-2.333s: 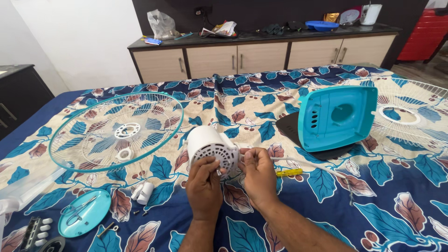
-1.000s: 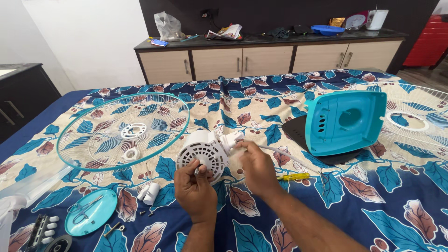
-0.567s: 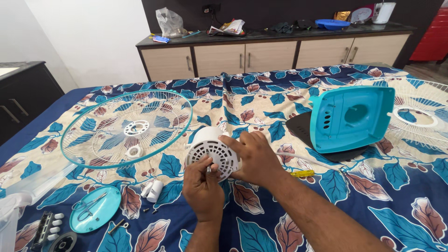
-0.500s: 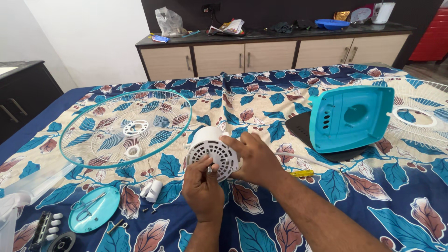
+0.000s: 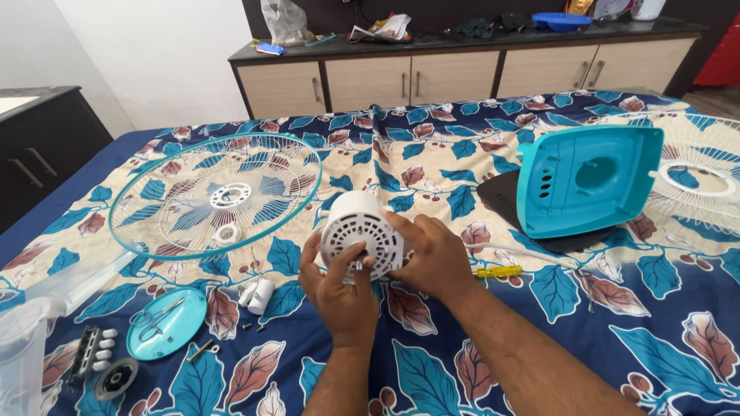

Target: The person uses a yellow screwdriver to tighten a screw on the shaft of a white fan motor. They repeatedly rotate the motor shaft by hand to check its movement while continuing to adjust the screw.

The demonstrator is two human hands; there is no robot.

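Both hands gripping white motor housing

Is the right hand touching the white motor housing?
Touching. The head view shows the right hand wrapped against the side of the motor housing, fingers lying on its shell.

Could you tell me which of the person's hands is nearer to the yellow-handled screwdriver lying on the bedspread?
The right hand. It grips the white motor housing just left of the yellow-handled screwdriver, apart from it. The left hand holds the housing's front, farther left.
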